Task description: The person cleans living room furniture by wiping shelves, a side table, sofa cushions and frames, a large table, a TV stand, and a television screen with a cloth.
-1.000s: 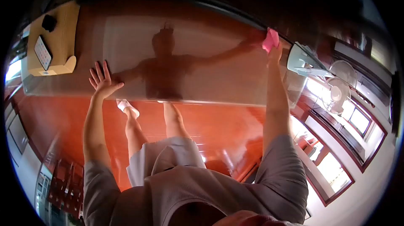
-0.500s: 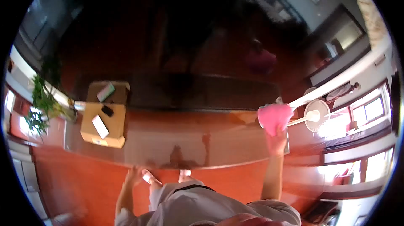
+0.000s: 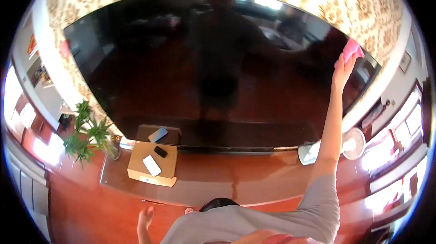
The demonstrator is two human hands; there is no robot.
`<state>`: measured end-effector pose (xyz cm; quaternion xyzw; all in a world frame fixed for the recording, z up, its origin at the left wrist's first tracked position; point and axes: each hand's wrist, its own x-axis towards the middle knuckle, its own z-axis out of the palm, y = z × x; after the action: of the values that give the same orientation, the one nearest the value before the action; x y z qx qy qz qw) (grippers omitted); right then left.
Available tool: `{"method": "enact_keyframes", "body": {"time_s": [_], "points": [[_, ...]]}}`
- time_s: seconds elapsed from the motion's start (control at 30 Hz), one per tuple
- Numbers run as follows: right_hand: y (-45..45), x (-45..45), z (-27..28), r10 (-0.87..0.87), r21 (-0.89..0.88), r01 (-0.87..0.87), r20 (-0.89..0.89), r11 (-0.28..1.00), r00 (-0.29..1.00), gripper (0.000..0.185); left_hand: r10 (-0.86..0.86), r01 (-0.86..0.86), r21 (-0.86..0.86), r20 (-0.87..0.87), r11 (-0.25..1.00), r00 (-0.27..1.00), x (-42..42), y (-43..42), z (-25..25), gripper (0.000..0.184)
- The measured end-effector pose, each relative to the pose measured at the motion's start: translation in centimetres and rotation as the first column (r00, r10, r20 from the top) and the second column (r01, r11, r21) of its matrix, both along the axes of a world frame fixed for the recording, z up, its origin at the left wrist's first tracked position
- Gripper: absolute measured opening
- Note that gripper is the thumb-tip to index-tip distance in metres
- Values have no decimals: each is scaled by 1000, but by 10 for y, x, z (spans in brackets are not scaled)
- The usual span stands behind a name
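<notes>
My right hand (image 3: 343, 70) is stretched far up to the right and presses a pink cloth (image 3: 352, 49) to the upper right edge of a large black television (image 3: 218, 62). Part of the cloth is hidden behind the fingers. Low at the left, my left hand (image 3: 145, 218) hangs in front of the cabinet (image 3: 254, 176). It holds nothing, and its fingers look loosely apart, though they are small in the view.
On the cabinet's left part, a cardboard box (image 3: 169, 164) carries a white phone (image 3: 151, 166) and a small black object (image 3: 160, 151). Beside it stands a green plant (image 3: 88, 130) in a glass vase (image 3: 112, 151). A white fan (image 3: 353, 144) is at the right, behind my arm.
My right hand has carried the pink cloth from low at the cabinet's right end up to the screen's upper right edge. The view has tilted upward. My left hand still hangs low.
</notes>
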<state>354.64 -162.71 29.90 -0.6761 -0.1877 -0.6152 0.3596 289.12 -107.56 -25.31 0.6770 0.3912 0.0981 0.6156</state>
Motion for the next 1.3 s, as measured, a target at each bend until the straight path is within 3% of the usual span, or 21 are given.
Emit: {"method": "enact_keyframes", "body": {"time_s": [0.03,0.07,0.1,0.13,0.23,0.3,0.4,0.5,0.63,0.73,0.77,0.83,0.93,0.97,1.07,1.23,1.3], "points": [[21,9,1,35,-3,-35,11,999,999,58,56,-38,-88,207,995,977,27,6,33,25],[47,18,0,-48,57,47,28,997,998,57,27,-35,45,169,998,985,63,11,89,23],[69,25,0,-133,119,128,38,985,990,57,-115,74,312,116,947,987,94,11,153,26],[98,20,4,-199,110,192,56,975,978,56,-177,98,418,156,903,972,117,28,184,28],[221,-27,13,-302,-32,318,241,947,922,56,-257,65,415,424,907,869,188,85,234,31],[310,-70,21,-287,-147,325,231,934,930,55,-401,52,629,426,775,811,226,101,305,32],[441,-117,30,-205,-251,290,314,924,927,54,-432,0,662,490,750,757,258,121,350,33],[561,-155,38,-19,-333,153,373,931,928,51,-419,43,533,611,845,672,247,121,347,37],[708,-192,41,294,-515,-66,375,855,879,50,-406,-9,580,581,815,705,203,138,335,39],[790,-222,48,296,-548,-14,431,836,852,46,-317,-117,611,553,783,771,167,155,310,36],[812,-226,48,378,-541,-88,453,836,808,45,-311,-124,611,555,782,772,151,157,301,36],[836,-231,44,410,-552,-125,429,824,805,44,-162,-160,466,577,870,801,119,155,278,34],[825,-222,43,352,-624,26,474,781,807,47,-87,-203,459,535,865,840,82,143,226,31],[812,-221,44,302,-683,121,466,720,832,50,-26,-199,380,511,903,859,73,136,213,30],[769,-216,36,298,-723,165,466,670,833,51,7,-148,266,466,953,885,65,116,194,27],[681,-184,28,334,-686,164,532,709,778,52,-19,-86,223,431,971,902,96,96,195,25],[624,-187,36,352,-781,68,355,620,866,63,-102,-31,302,415,953,904,116,86,195,25]]}}
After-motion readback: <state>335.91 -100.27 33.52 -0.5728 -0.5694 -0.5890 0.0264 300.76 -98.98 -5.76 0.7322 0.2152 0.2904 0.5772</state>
